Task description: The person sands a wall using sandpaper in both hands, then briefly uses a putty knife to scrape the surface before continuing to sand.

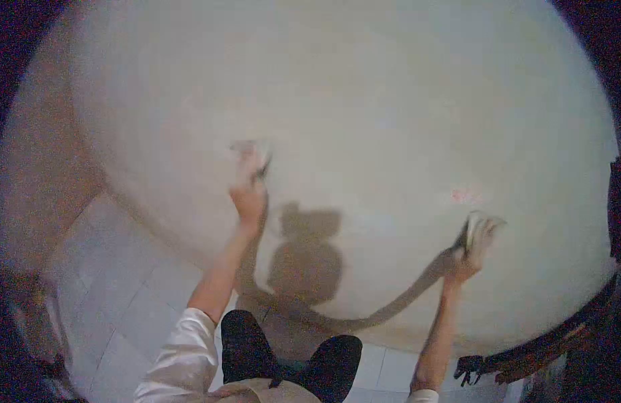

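Both my arms reach forward to a large pale wall (384, 101). My left hand (251, 178) is raised against it left of centre, fingers blurred and closed around something whitish at the fingertips. Lower and to the right, my right hand (470, 252) is at the wall too, its fingers bent over a pale, blurred thing; what kind it is I cannot tell. A faint reddish mark (465, 195) shows on the wall just above the right hand. Dark shadows of my head and arms (307, 269) fall between the two hands.
Grey floor tiles (122, 316) run along the foot of the wall at lower left. A brownish side wall (38, 161) meets it on the left. Dark, ragged items (532, 363) lie at the lower right edge. My dark-clad legs (246, 342) are below.
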`<act>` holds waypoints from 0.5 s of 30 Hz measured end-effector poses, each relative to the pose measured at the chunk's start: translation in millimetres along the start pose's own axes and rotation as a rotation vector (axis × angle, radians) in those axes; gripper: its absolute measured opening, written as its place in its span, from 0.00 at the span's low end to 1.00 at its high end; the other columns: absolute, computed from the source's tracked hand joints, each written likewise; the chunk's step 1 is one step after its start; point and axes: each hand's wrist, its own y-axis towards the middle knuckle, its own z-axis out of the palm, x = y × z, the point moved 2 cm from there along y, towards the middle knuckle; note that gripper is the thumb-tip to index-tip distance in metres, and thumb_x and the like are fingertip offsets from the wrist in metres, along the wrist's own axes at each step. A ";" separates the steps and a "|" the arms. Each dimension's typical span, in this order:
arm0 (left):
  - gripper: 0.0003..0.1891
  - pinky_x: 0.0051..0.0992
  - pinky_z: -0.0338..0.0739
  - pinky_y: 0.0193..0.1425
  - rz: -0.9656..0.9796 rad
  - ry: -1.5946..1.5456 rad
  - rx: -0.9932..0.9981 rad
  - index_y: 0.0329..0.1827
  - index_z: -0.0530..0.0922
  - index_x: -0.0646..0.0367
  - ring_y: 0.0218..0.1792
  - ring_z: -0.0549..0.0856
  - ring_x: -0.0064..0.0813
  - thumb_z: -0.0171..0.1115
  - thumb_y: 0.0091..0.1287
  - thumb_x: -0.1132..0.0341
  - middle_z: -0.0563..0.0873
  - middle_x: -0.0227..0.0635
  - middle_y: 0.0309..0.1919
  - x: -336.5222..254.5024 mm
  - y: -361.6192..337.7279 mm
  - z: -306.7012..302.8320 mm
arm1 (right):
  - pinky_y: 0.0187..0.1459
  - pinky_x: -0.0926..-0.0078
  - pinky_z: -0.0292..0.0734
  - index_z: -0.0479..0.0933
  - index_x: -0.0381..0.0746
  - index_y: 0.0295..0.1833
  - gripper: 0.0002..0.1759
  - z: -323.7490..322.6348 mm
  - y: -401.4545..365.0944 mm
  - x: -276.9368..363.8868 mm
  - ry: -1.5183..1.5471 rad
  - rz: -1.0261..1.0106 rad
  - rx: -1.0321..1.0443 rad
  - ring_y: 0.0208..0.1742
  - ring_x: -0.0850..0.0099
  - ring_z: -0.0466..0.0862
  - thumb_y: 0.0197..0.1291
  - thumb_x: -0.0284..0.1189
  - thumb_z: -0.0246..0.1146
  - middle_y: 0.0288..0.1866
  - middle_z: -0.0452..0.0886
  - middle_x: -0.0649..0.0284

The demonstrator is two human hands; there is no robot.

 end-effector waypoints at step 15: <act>0.21 0.36 0.70 0.71 0.046 0.045 -0.040 0.56 0.81 0.66 0.67 0.76 0.44 0.47 0.63 0.85 0.82 0.50 0.60 36.1 31.1 -138.5 | 0.74 0.55 0.61 0.77 0.39 0.65 0.29 -52.1 -30.2 60.0 0.035 0.189 -0.046 0.73 0.53 0.71 0.55 0.15 0.55 0.69 0.75 0.55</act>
